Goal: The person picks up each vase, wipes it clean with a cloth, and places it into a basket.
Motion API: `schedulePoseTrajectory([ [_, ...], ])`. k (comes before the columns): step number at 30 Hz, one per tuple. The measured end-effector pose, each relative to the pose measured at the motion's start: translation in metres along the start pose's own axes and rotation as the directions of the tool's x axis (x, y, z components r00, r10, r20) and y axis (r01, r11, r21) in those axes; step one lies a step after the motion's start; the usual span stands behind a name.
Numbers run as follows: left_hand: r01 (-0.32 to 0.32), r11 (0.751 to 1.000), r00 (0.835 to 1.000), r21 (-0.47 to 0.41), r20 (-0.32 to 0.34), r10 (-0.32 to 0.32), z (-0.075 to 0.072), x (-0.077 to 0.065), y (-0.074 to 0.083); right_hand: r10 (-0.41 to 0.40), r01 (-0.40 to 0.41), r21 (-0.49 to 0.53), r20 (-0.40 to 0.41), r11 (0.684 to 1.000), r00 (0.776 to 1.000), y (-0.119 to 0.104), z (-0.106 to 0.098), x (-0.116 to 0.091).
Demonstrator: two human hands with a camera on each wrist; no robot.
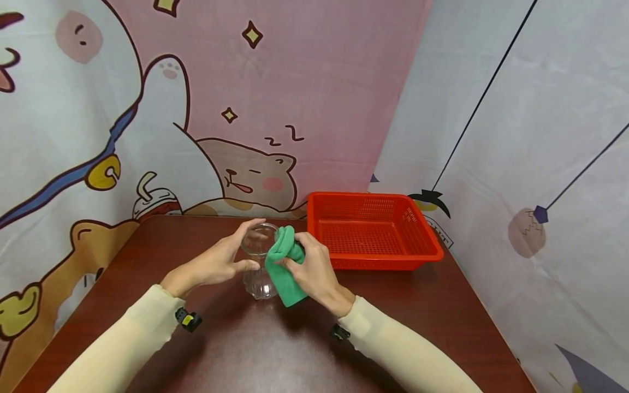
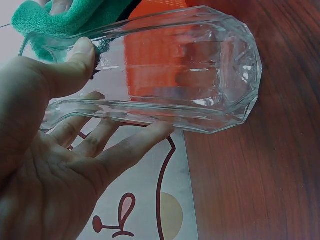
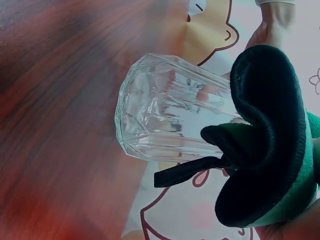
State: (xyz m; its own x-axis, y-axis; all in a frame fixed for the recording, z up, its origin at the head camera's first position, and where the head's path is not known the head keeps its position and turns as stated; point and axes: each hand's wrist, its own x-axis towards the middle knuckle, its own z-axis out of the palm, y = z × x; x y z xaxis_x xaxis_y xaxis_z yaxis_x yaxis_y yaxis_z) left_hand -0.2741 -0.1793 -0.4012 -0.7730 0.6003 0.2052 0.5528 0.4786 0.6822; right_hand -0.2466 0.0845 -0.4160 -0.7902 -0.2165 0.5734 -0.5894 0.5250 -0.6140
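A clear glass vase (image 1: 260,284) with a flared rim and faceted sides is upright over the table in the head view. My left hand (image 1: 216,263) holds it near the neck, thumb on one side and fingers on the other. In the left wrist view the thumb lies against the glass (image 2: 165,75). My right hand (image 1: 316,267) grips a folded green cloth (image 1: 291,286) at the vase's rim. The cloth's dark edge (image 3: 272,115) covers the upper part of the vase in the right wrist view. Whether the base touches the table cannot be told.
A red plastic basket (image 1: 373,257) with perforated sides stands at the back of the table, just right of the hands. The dark reddish-brown wooden table (image 1: 255,349) meets a cartoon-printed curtain (image 1: 314,98) behind and at the sides.
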Motion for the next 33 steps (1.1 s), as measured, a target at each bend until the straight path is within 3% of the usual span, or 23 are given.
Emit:
schedulePoseTrajectory([
  [17,-0.012,1.000,1.000,-0.007,0.004,0.012,0.000,-0.001,-0.002,0.033,-0.029,-0.058,0.066,0.998,0.997,0.008,0.012,-0.004],
  [33,-0.004,1.000,1.000,-0.024,0.002,0.004,0.000,0.001,-0.003,0.056,-0.013,-0.199,0.210,0.980,0.976,0.013,0.015,-0.008],
])
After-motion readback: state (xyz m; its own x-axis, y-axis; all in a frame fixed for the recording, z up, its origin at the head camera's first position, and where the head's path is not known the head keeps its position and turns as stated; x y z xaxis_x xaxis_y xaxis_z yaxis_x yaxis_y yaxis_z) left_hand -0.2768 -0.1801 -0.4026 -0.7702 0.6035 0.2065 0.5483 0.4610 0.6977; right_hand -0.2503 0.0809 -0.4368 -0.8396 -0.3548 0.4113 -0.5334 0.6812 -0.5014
